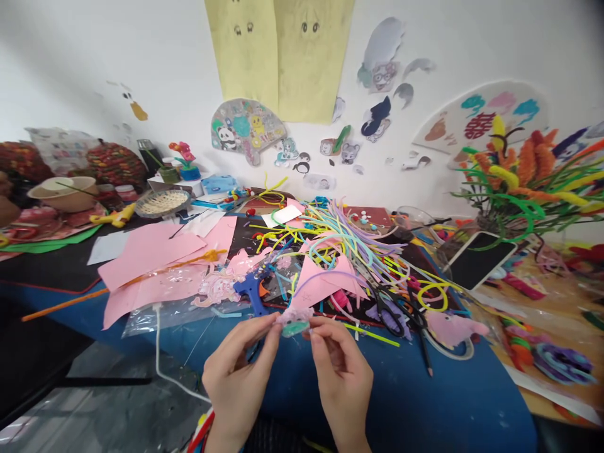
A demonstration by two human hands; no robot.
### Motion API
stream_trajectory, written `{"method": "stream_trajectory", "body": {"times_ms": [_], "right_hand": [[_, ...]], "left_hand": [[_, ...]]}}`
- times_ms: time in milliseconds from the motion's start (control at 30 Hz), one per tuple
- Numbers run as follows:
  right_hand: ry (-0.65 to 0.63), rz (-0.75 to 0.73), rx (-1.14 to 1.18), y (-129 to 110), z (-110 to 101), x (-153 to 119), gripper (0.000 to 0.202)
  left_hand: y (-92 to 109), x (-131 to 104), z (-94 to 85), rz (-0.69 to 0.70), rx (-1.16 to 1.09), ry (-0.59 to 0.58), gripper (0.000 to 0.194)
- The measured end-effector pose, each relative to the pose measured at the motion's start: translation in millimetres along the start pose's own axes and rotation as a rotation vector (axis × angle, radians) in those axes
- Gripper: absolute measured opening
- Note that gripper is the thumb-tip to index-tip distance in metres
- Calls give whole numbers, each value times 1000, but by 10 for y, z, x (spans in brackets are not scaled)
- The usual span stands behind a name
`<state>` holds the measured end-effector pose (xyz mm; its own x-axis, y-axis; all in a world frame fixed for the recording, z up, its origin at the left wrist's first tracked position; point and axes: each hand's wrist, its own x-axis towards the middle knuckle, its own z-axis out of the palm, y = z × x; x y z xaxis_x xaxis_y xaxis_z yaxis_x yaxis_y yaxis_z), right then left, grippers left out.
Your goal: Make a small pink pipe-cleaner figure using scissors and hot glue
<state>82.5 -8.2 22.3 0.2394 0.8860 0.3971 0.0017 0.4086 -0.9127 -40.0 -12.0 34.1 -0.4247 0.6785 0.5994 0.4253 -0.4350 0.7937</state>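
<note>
Between my two hands, above the front edge of the blue table, is a small fuzzy pink and green craft piece [295, 321]. My left hand [245, 365] pinches its left side between thumb and fingers. On its right side, my right hand [340, 371] pinches it with the fingertips. Just behind the piece lie pink paper [314, 283] and a blue glue gun [255, 292]. Black-handled scissors [391, 314] rest to the right of my right hand, beside a pink shape [455, 328].
A tangle of pipe cleaners [349, 236] covers the table's middle. A phone [479, 259] leans at the right near a bunch of pipe-cleaner flowers [533, 170]. Large pink sheets [151, 255] lie left. A white cable [160, 352] hangs over the front edge.
</note>
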Motion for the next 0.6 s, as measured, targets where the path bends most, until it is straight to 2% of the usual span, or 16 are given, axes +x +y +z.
{"method": "stream_trajectory", "body": {"times_ms": [233,600], "right_hand": [[2,-47,-19,42,-14,-30,11],[29,-160,-122,84,-2,-43,14]], "left_hand": [[47,-15,56,21,-66,39,29],[46,-50,53,123,-11,51,28]]}}
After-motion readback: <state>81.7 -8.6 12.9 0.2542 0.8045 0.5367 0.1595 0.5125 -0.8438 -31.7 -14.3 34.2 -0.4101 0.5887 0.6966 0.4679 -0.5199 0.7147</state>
